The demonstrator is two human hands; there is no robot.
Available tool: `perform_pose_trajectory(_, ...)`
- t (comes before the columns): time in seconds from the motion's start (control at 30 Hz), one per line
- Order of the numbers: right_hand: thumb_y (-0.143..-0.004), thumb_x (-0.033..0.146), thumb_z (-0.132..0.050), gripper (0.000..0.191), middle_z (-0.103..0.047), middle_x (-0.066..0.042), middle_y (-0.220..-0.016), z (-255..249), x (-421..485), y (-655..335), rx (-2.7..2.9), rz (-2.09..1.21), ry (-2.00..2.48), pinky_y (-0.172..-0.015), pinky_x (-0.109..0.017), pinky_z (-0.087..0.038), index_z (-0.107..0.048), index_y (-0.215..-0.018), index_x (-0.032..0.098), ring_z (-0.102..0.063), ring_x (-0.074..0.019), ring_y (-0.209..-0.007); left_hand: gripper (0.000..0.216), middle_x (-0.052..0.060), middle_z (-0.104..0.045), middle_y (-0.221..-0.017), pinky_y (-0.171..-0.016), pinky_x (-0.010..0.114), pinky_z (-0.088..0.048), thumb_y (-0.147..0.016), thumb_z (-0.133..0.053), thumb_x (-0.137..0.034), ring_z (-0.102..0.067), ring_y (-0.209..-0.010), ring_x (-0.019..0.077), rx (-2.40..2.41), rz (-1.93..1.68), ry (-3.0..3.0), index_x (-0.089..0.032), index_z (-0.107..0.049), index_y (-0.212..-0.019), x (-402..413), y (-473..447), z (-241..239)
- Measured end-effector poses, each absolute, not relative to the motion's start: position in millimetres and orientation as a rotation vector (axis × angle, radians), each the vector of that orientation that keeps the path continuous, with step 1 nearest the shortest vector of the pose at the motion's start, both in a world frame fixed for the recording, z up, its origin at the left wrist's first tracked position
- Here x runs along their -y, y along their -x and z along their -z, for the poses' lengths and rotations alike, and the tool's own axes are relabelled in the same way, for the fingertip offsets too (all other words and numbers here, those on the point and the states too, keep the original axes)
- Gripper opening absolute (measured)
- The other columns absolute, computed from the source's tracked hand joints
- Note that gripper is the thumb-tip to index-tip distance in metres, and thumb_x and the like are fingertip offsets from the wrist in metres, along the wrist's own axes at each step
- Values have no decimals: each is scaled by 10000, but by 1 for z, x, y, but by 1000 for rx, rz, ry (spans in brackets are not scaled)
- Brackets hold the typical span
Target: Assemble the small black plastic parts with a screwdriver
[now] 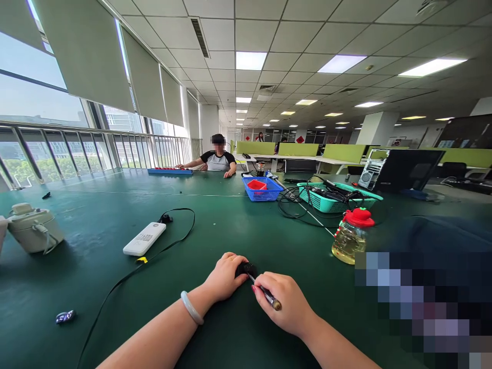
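My left hand, with a pale bangle on its wrist, is closed around a small black object low over the green table. Its exact kind is too dark and small to make out. In my right hand is a screwdriver with a dark handle and a thin metal shaft. It is held slanted, and the shaft's tip meets the black object beside my left thumb. Part of the object is hidden by my left fingers.
A white power bank and black cable lie left. At right stands a red-capped bottle. Behind are a blue basket, a teal basket of cables and a monitor. Across the table sits a person.
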State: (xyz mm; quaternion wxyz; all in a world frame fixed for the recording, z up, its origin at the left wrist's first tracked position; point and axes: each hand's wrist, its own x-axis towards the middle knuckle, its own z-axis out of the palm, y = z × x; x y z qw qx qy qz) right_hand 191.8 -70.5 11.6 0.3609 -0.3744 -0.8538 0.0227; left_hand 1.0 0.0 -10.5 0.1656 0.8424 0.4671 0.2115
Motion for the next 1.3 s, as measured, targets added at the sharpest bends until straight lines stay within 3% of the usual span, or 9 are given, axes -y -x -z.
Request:
perform_pose_trajectory(0.4,-870,158,-457,170,-571,10,-641,-7,75,-185,2351,150,968,-540,-262,-260,-532,-722,198,-485,-111,-542,333,33,-655,-1175,-1068,433,-363,-786,-593,-230,-453,-1234,258,-1332,-618,-2376,-251,-605,-1118,0,-1,11)
perform_pose_trajectory(0.67,-791,182,-555,120,-587,8,-641,14,79,-168,2436,325,941,-542,-296,-228,-514,-680,203,-494,-131,-548,353,47,-648,-1173,-1058,419,-377,-776,-595,-224,-466,-1218,251,-1361,-634,-2371,-250,-608,-1128,1,-2,11)
perform_pose_trajectory(0.83,-839,168,-491,156,-568,12,-621,11,78,-169,2313,217,964,-538,-277,-256,-499,-687,200,-501,-120,-527,348,44,-650,-1171,-1064,426,-371,-771,-585,-212,-464,-1221,249,-1360,-621,-2351,-248,-610,-1116,3,-2,8)
perform_pose_trajectory(1.1,-931,218,-363,273,-471,32,-578,-6,63,-185,2065,-280,983,-502,-219,-312,-395,-660,216,-432,-106,-507,318,46,-646,-1168,-1043,420,-384,-798,-586,-269,-490,-1184,249,-1350,-623,-2364,-251,-604,-1115,2,-2,7)
perform_pose_trajectory(1.3,-885,204,-406,258,-481,32,-557,-21,54,-185,2273,-192,898,-501,-233,-276,-403,-627,207,-406,-98,-486,307,41,-642,-1172,-1042,412,-379,-806,-583,-263,-504,-1174,238,-1395,-612,-2339,-248,-603,-1112,1,-3,9)
